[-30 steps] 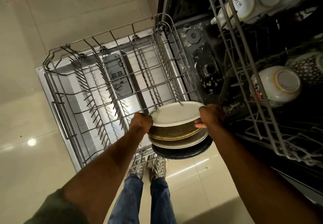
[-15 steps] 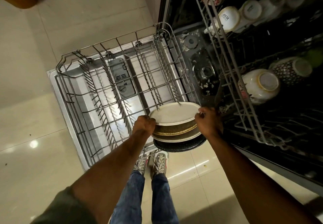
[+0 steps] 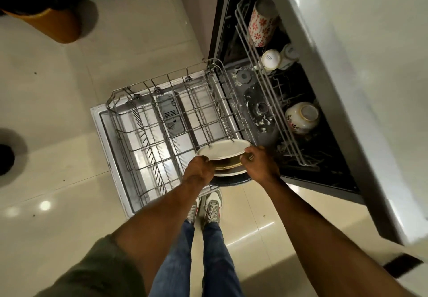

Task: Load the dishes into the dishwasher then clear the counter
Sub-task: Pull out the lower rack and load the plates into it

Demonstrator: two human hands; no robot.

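Standing at the open dishwasher, I hold a stack of plates (image 3: pixel 225 151) between both hands, above the near right corner of the pulled-out lower rack (image 3: pixel 148 139). My left hand (image 3: pixel 199 169) has its fingers curled round the stack's rim at 9 o'clock; my right hand (image 3: pixel 259 165) grips the rim at 3 o'clock, fingertips hooked over the edge. The stack shows a white plate on top, a brown dish with a gold rim under it, another white plate below that and a dark plate (image 3: pixel 231 182) at the bottom.

The lower rack, its wire tines bare, sits on the lowered door (image 3: pixel 102 134) and spreads from the plates toward 10 o'clock. The detergent dispenser (image 3: pixel 171 118) shows through the wires. Toward 1 o'clock from the plates the tub floor (image 3: pixel 256 109) is flecked with pale scraps.

The upper rack (image 3: pixel 281 120) runs from 3 o'clock up to 1 o'clock. It carries a flowered bowl (image 3: pixel 301 118) lying on its side, a white cup (image 3: pixel 271 59) turned bottom-up, and at its far end a tall cup with red flowers (image 3: pixel 262 22).

The grey surface (image 3: pixel 361 69) above the machine fills the frame at 2 o'clock. An orange bin (image 3: pixel 51 25) stands on the tiled floor (image 3: pixel 58 102) at 10 o'clock. My shoes (image 3: pixel 212 207) are planted just below the plates, at 6 o'clock.
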